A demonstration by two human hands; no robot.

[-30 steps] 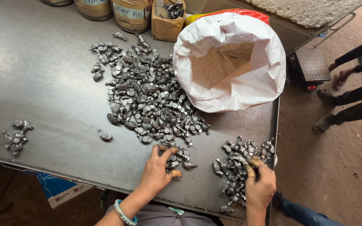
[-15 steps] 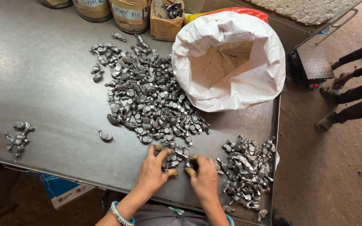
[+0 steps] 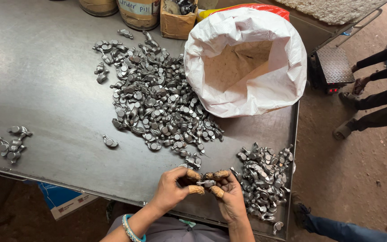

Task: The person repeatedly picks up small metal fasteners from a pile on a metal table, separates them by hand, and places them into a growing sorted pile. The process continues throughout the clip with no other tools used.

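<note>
Steel worktop (image 3: pixel 45 89) below, my right hand (image 3: pixel 229 197) has left the sorted heap (image 3: pixel 265 179) and now joins my left hand (image 3: pixel 171 190), both pinching one small forged metal piece (image 3: pixel 207 183).

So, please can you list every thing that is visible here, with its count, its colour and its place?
Metal table: one, grey steel, fills the left and middle.
Big pile of metal parts: too many to count, dark silver, table middle.
Smaller pile: many, silver, near right edge.
Small group of parts: a few, silver, far left.
Lone part: one, silver, left of big pile.
Sack: one, white, open, table's far right.
Cardboard box: one, brown, top edge.
Tins: two, tan, top edge.
Other person's legs: dark, at right on the floor.
Held part: one, silver, between both hands.
Left hand: one, taped fingertips, turquoise bangle at wrist.
Right hand: one, taped fingertips.
</note>
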